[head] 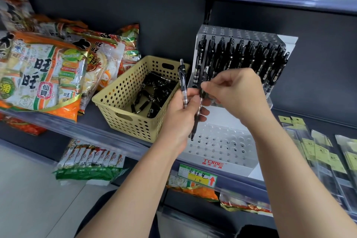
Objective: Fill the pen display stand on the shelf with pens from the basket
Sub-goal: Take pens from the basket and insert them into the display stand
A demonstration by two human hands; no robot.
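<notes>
A white pen display stand [222,147] stands on the shelf; its back rows hold several black pens [241,58], its front rows show bare holes. To its left is a yellow perforated basket [123,100] with several loose black pens [152,94] inside. My left hand [181,116] holds two black pens: one [183,81] upright above the fist, another [196,121] pointing down toward the stand's front holes. My right hand [233,91] pinches the top of that lower pen, right in front of the stand.
Large snack bags [44,71] lie on the shelf left of the basket. Flat packets in clear sleeves [320,150] lie to the right of the stand. A price tag [197,175] sits on the shelf edge below the stand. More snack packs [90,162] fill the lower shelf.
</notes>
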